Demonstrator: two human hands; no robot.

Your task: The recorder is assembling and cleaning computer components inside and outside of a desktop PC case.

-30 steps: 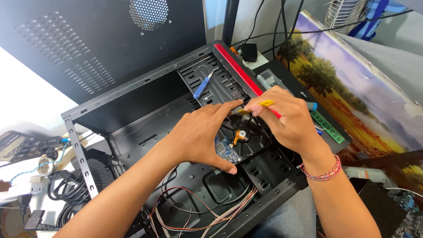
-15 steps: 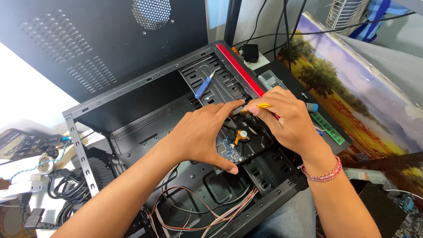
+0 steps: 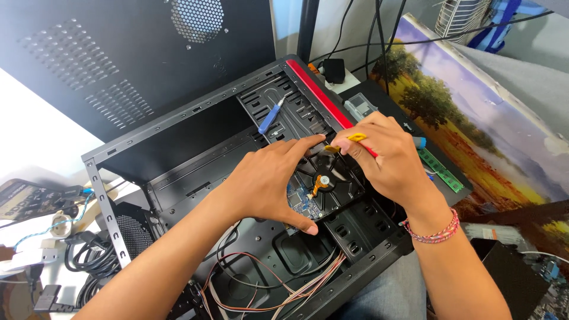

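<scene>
A cluttered desk point(image 3: 35, 148) carries an open black computer case point(image 3: 195, 148) lying on its side, with a landscape painting point(image 3: 474, 124) just beside it. Inside the case sits a hard drive point(image 3: 329, 186), circuit side up. The left hand point(image 3: 267, 184) is spread wide over the drive, thumb and fingers steadying its edges. The right hand point(image 3: 385, 157) is closed around a yellow-handled screwdriver point(image 3: 352, 139), tip at the drive's far edge. A blue screwdriver point(image 3: 269, 117) lies deeper in the case, and loose wires point(image 3: 278, 284) trail along its near end.
</scene>
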